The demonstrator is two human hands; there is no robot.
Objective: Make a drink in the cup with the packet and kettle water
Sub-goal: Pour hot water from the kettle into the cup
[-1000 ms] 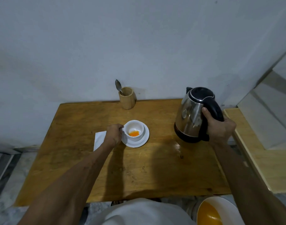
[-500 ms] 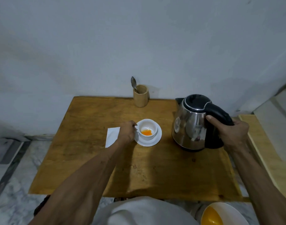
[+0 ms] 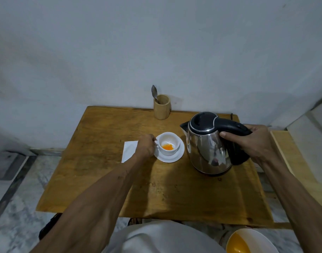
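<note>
A small white cup (image 3: 172, 144) stands on a white saucer (image 3: 176, 157) near the middle of the wooden table (image 3: 105, 172). Orange powder (image 3: 168, 147) lies in its bottom. My left hand (image 3: 146, 146) pinches the cup's handle from the left. A steel kettle (image 3: 206, 152) with a black lid and handle hangs just right of the cup, tilted slightly, its spout turned toward the cup. My right hand (image 3: 251, 143) is wrapped around the kettle's handle. A white packet (image 3: 128, 150) lies flat on the table, partly hidden under my left wrist.
A wooden holder (image 3: 162, 107) with a spoon (image 3: 154, 93) stands at the table's back edge against the wall. A white bowl with an orange inside (image 3: 248, 242) sits low at the bottom right. A pale wooden ledge (image 3: 291, 161) borders the table on the right.
My right hand has lifted the kettle and carried it left toward the cup, tipping its spout that way. My left hand has stayed on the cup's handle.
</note>
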